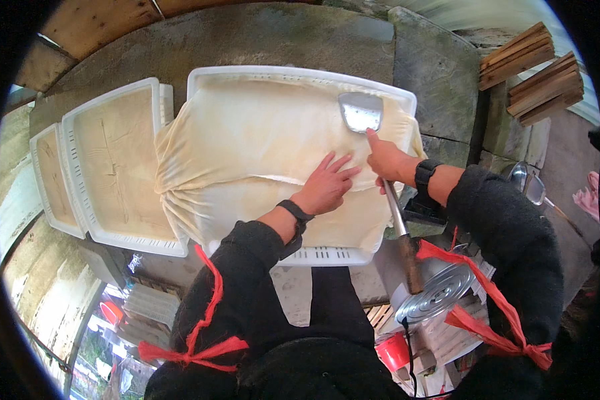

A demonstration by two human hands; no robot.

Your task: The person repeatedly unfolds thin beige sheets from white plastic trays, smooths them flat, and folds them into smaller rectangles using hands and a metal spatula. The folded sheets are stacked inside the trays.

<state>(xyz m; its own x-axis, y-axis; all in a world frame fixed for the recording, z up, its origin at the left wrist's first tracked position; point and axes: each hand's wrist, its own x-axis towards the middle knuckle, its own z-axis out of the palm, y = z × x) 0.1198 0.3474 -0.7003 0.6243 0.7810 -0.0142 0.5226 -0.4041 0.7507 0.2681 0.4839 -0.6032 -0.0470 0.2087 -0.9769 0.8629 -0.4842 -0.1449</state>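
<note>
Before me lies a large white plastic crate (300, 256), covered by a cream cloth (260, 125) whose left side is bunched in folds. A seam or overlapping edge crosses the cloth's middle. My right hand (387, 157) grips the metal shaft of a wok spatula (362, 112); its broad steel blade rests on or just above the cloth near the upper right corner. The wooden handle end points back towards me. Fingers spread, my left hand (327, 187) lies on the cloth left of the shaft and holds nothing. What is under the cloth is hidden.
Two more white crates (122, 160) with pale, creased contents stand to the left on the stone surface (280, 35). Wooden boards (545, 90) are stacked at upper right. A ladle (519, 175) lies at right. Near my right side are a round metal lid (437, 295) and a red bucket (394, 350).
</note>
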